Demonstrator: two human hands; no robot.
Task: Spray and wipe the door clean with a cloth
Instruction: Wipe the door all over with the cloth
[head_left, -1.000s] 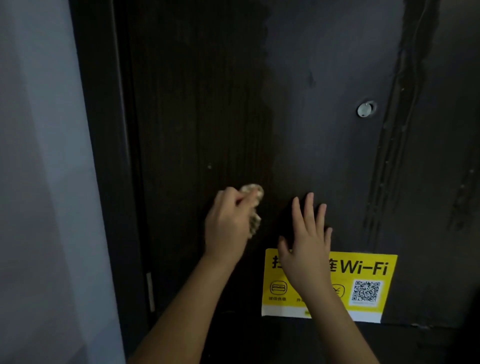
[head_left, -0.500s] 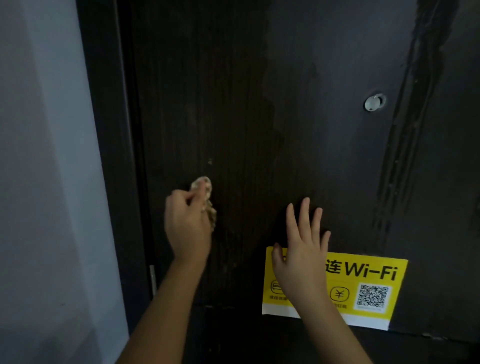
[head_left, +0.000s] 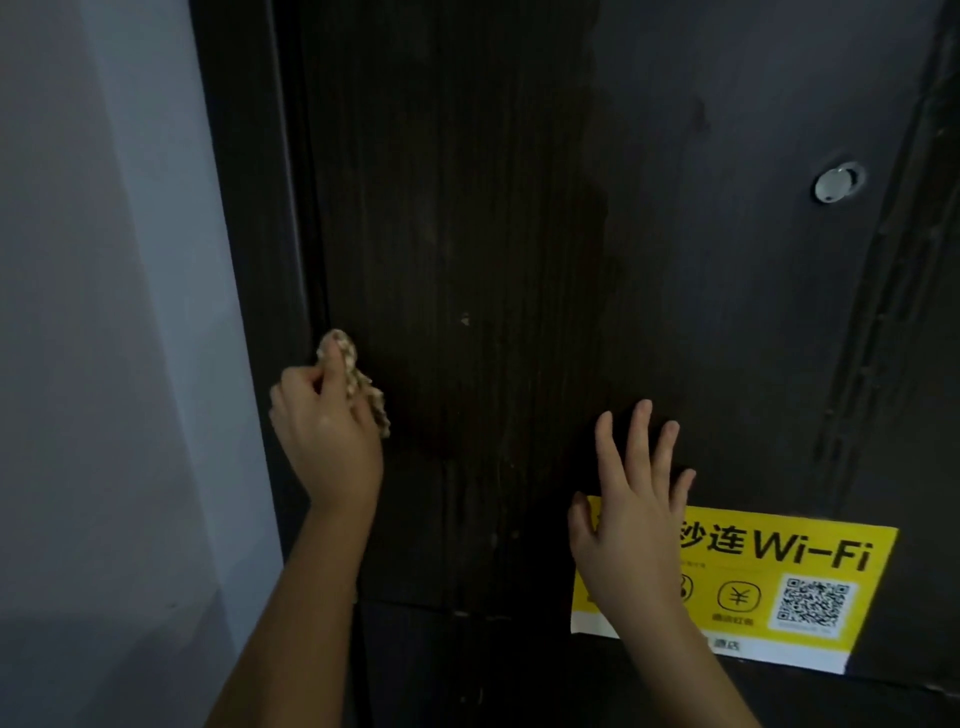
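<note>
Your left hand (head_left: 327, 436) grips the bunched cloth (head_left: 358, 379) against the dark door (head_left: 467, 234), right at its left edge beside the frame. Your right hand (head_left: 631, 514) lies flat, fingers spread, overlapping the yellow sticker (head_left: 779, 587).

The door (head_left: 493, 234) fills the middle and right, with its frame (head_left: 244, 208) along its left edge and the wall (head_left: 104, 312) left of that. The left hand (head_left: 327, 436) is at the door's left edge, just beside the frame, holding the cloth (head_left: 358, 379) against the door. The cloth sticks out above and right of the hand. The right hand (head_left: 628, 519) lies flat on the door, well to the right. Its palm covers the left end of the sticker (head_left: 779, 587), which sits low on the right. A round fitting (head_left: 836, 182) is set in the door high above the sticker's right end.
</note>
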